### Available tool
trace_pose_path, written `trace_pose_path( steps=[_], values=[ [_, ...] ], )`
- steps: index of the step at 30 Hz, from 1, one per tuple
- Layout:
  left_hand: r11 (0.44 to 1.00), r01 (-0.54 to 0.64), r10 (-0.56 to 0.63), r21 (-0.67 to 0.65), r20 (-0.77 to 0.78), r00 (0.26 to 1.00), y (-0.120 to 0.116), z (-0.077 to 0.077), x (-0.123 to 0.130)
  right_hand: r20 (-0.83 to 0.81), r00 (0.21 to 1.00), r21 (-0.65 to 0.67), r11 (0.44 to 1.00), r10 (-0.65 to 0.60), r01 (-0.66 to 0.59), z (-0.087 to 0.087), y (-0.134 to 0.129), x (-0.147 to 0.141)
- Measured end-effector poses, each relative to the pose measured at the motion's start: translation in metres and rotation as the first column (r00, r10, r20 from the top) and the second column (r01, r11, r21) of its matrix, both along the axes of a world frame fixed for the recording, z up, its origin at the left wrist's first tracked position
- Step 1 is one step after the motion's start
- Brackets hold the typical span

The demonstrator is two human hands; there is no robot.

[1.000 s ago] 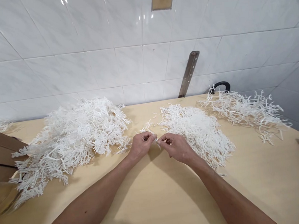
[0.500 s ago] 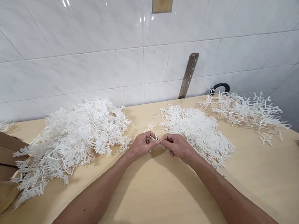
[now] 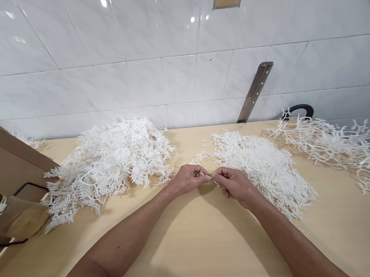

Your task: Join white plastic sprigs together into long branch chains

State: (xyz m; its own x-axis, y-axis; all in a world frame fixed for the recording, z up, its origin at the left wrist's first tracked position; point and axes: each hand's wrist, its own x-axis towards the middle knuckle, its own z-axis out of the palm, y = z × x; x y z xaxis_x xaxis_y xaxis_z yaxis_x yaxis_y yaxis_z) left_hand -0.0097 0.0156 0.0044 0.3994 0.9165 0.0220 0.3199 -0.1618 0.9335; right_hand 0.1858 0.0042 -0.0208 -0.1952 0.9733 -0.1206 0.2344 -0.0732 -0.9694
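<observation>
Item: one small white plastic-looking piece, held just above the table, mostly hidden by the fingers; its full shape could not be told.

Left hand: thumb and forefinger brought together on the piece, other fingers curled behind. Right hand: thumb and forefinger pinching at the same spot, the two sets of fingertips meeting. So thin a thing likely called for fingertips rather than a full grip, and the two-sided hold probably kept it steady.

Loose sprig: one, white, on the table just beyond the hands.

Heap of short white bits: one, beside and beyond the right hand, presumably placed there for short reach.

Heap of branched white sprigs: one, larger, left of the hands. The gap between it and the short bits seemed to keep the kinds apart.

Heap of bare forked stems: one, far right, set off from the rest, perhaps for the same reason.

Table: pale, wood-toned, carrying all heaps.

Surroundings: brown panel at the left edge; black curved object behind the stems; slotted metal strip, tilted, against the tiled wall.
</observation>
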Motion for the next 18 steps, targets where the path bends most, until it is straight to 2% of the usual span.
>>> trace_pose_path(
  steps=[5,10,18],
  values=[
    [1.000,0.019,-0.019,0.008,0.031,0.999,0.0000,-0.0010,-0.0003,-0.115,0.993,-0.019,1.000,-0.022,0.020,0.0011,-0.0010,-0.0038],
    [1.000,-0.008,0.008,0.009,0.016,1.000,0.0014,0.0012,-0.0012,-0.087,0.996,0.024,1.000,-0.001,0.003,0.0004,-0.0015,-0.0037],
    [0.994,0.064,-0.063,-0.093,0.016,0.998,0.0018,0.0074,-0.0021,-0.064,0.988,0.003,0.990,0.140,-0.140,0.0078,-0.0003,0.0048]
  ],
)
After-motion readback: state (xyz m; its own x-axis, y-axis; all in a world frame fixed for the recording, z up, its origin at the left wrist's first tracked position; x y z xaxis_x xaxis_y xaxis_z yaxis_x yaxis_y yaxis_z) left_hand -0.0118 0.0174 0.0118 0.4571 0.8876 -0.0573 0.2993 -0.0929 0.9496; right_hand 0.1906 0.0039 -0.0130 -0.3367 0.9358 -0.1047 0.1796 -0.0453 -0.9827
